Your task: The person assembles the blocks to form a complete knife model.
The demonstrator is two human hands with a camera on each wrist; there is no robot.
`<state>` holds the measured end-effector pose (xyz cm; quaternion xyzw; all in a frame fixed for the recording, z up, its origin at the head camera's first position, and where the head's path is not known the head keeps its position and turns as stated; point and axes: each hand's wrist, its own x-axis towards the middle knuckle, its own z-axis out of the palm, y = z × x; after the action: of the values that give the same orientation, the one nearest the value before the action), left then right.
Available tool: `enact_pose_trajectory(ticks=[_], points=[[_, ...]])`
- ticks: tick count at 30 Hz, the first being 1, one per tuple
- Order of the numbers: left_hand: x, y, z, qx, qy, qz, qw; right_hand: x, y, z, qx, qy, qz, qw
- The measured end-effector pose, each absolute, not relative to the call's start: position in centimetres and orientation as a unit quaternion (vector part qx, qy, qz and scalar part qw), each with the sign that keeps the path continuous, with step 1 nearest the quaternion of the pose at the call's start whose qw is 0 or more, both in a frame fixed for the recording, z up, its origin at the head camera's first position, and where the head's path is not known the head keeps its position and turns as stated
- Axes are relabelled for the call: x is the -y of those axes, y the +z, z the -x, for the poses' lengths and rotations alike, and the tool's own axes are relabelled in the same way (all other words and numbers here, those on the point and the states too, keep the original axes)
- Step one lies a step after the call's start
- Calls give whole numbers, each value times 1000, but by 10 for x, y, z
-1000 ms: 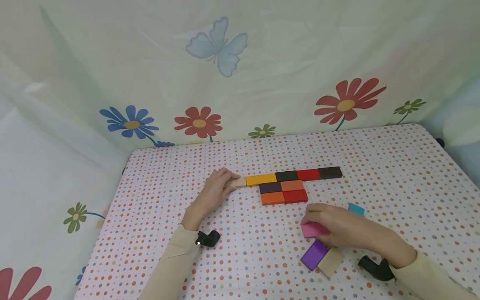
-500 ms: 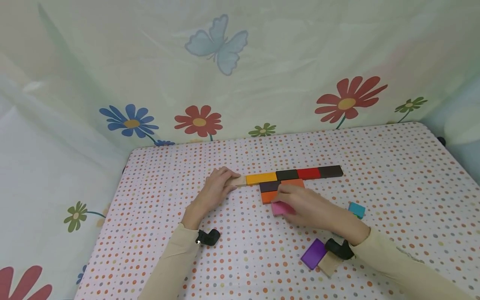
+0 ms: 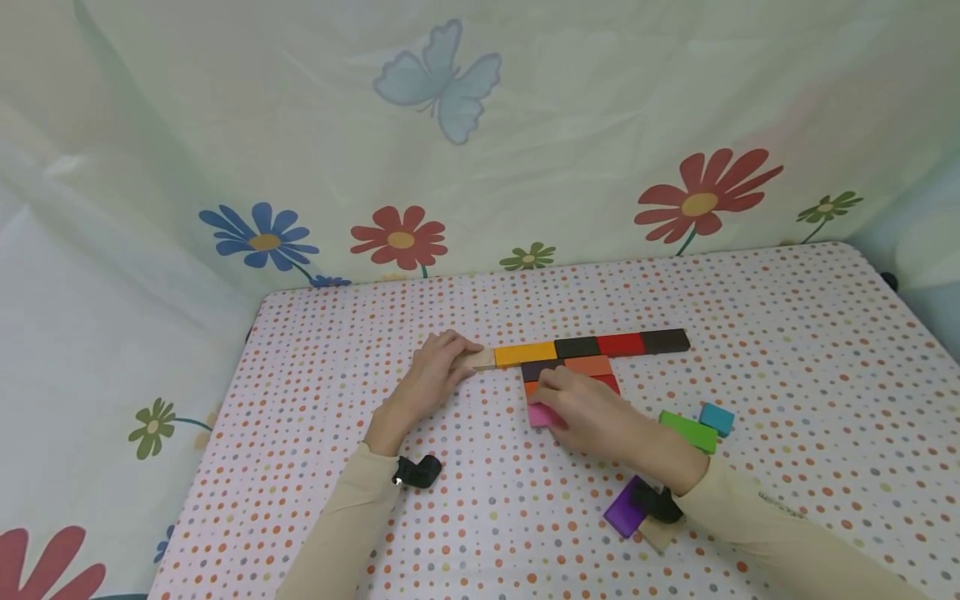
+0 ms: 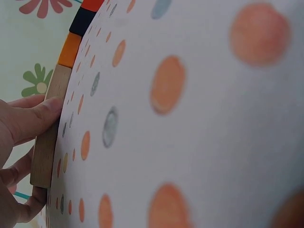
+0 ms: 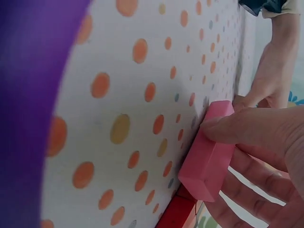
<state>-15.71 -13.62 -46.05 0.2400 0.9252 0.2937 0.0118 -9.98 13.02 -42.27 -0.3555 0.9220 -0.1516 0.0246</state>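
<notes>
A natural wood block (image 4: 47, 147) lies at the left end of a row, gripped between the thumb and fingers of my left hand (image 3: 433, 373). The row runs on rightward with a yellow block (image 3: 523, 354), a black one (image 3: 576, 347), a red one (image 3: 621, 344) and a dark brown one (image 3: 666, 342). Below it sit a dark purple block (image 3: 540, 369) and a salmon block (image 3: 588, 365), then orange and red blocks partly hidden by my right hand (image 3: 588, 410). That hand pinches a pink block (image 5: 209, 154), its end right at the red block (image 5: 175, 213).
To the right lie a green block (image 3: 688, 432) and a turquoise block (image 3: 717, 419). A purple block (image 3: 624, 508) and another wood block (image 3: 660, 534) lie nearer, under the right wrist camera (image 3: 657, 504). A printed curtain (image 3: 585, 125) hangs behind the dotted tabletop (image 3: 375, 325).
My right hand has carried the pink block leftward and up to the lower edge of the block group. The green block has come into view. My left hand stays on the wood block.
</notes>
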Motion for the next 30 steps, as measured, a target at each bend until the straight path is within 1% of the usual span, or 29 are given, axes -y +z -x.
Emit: enact_pose_trajectory(ticks=[5, 16, 30], points=[[136, -460, 156, -926, 290, -239, 11, -130, -425, 99, -921, -142, 362, 9], [135, -459, 155, -925, 293, -243, 3, -130, -426, 96, -923, -130, 363, 0], [135, -460, 154, -925, 292, -244, -5, -130, -424, 97, -924, -125, 361, 7]])
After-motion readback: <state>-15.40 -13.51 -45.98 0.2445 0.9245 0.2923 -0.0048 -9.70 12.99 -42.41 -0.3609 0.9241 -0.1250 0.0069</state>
